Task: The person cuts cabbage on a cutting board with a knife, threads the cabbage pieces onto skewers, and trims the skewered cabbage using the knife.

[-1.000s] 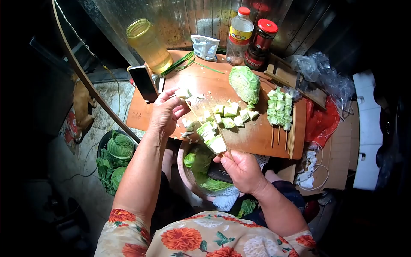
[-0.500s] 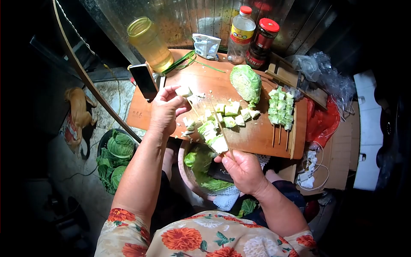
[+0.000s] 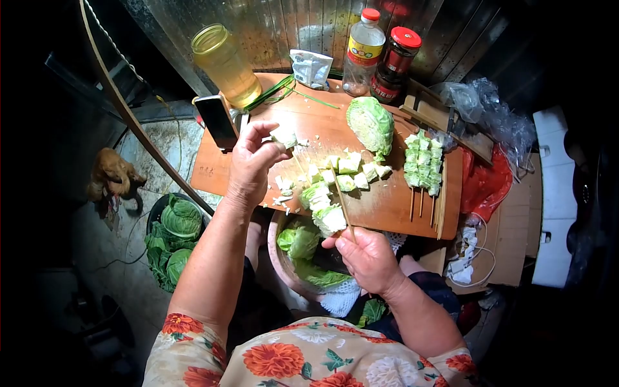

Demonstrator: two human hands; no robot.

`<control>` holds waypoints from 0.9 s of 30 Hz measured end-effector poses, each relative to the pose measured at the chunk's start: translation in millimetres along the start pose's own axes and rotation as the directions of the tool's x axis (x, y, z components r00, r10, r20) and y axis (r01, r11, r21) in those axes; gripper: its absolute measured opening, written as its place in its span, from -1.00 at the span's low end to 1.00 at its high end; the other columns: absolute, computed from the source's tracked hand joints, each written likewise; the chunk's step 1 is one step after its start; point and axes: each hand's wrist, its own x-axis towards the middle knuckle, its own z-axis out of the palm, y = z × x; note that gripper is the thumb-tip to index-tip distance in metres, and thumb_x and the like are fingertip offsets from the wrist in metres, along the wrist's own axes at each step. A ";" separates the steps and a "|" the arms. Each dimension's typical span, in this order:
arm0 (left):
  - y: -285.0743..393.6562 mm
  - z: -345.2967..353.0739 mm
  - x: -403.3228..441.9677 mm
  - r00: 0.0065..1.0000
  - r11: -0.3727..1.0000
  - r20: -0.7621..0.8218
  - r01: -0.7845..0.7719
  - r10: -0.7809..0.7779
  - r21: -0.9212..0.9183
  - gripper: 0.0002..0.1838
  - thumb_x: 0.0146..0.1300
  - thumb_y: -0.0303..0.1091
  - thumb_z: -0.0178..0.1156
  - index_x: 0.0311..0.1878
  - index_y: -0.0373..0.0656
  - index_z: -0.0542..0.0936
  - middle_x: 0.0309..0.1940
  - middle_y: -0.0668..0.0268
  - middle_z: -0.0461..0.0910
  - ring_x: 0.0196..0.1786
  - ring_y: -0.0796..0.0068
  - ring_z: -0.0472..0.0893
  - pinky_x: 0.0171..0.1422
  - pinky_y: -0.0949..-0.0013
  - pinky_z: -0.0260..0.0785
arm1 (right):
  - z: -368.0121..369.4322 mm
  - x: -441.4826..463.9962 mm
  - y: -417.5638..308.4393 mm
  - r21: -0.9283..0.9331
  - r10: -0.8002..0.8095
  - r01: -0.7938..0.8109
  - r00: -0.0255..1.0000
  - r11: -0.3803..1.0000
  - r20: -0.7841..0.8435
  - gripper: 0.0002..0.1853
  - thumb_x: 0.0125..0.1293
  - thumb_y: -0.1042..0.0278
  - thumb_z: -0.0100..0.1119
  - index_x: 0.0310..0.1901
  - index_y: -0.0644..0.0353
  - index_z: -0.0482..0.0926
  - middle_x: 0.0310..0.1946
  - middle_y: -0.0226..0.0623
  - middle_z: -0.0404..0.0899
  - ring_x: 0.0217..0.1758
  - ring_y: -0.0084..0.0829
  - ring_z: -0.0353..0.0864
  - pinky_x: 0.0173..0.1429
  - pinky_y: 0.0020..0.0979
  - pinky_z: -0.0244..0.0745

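Observation:
My left hand (image 3: 253,161) is raised over the board's left part, thumb and fingers closed on a pale chunk of cabbage (image 3: 284,137). My right hand (image 3: 369,259), at the board's front edge, grips a thin wooden skewer (image 3: 342,200) that slants up and away. Pale green cabbage pieces (image 3: 329,220) stick out past the edge beside my right thumb and appear threaded on a stick, mostly hidden. Cut cabbage chunks (image 3: 349,165) lie on the wooden board (image 3: 296,119), with a cut cabbage half (image 3: 370,127) behind them.
Finished cabbage skewers (image 3: 423,163) lie at right, beside bare sticks (image 3: 443,200). Behind stand a jar of yellowish liquid (image 3: 225,71), a bottle (image 3: 363,55) and a red-lidded jar (image 3: 401,51). A phone (image 3: 217,121) leans at left. Below are a basin (image 3: 278,258), whole cabbages (image 3: 180,222) and a dog (image 3: 113,171).
The skewer in my right hand has swung more upright, its tip now over the cut chunks. My left hand has shifted slightly with its cabbage chunk. The dog has changed posture.

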 end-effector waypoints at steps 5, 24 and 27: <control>-2.1 4.2 -0.4 0.995 0.997 -0.060 0.080 -0.081 -0.020 -0.76 0.20 -0.50 0.22 -0.08 -0.12 0.46 -0.23 0.34 0.59 -0.27 0.51 0.62 -0.23 0.50 0.53 | 0.5 0.3 7.6 -0.086 -0.077 0.074 0.997 0.994 -0.025 -0.76 0.44 0.35 -0.06 -0.11 0.32 0.55 -0.67 -0.66 0.27 -0.64 -0.80 0.14 -0.56 -0.68 0.03; -9.5 41.3 -37.6 0.969 0.971 0.069 0.240 -0.238 -0.012 -0.78 0.11 -0.49 0.29 -0.17 -0.18 0.50 -0.28 0.37 0.56 -0.24 0.64 0.55 -0.19 0.54 0.45 | 0.7 3.8 10.8 -0.181 -0.117 0.080 0.972 0.980 -0.203 -0.80 0.37 0.41 0.00 -0.22 0.33 0.60 -0.56 -0.37 0.52 -0.49 -0.61 0.43 -0.31 -0.48 0.40; -18.0 41.2 -36.8 0.971 0.974 0.072 0.224 -0.226 0.035 -0.81 0.19 -0.45 0.24 -0.14 -0.10 0.49 -0.26 0.41 0.56 -0.29 0.66 0.55 -0.21 0.58 0.39 | -3.2 3.1 7.8 -0.147 -0.044 0.016 0.980 0.989 -0.192 -0.80 0.38 0.39 0.00 -0.23 0.31 0.60 -0.61 -0.48 0.44 -0.54 -0.68 0.36 -0.38 -0.54 0.34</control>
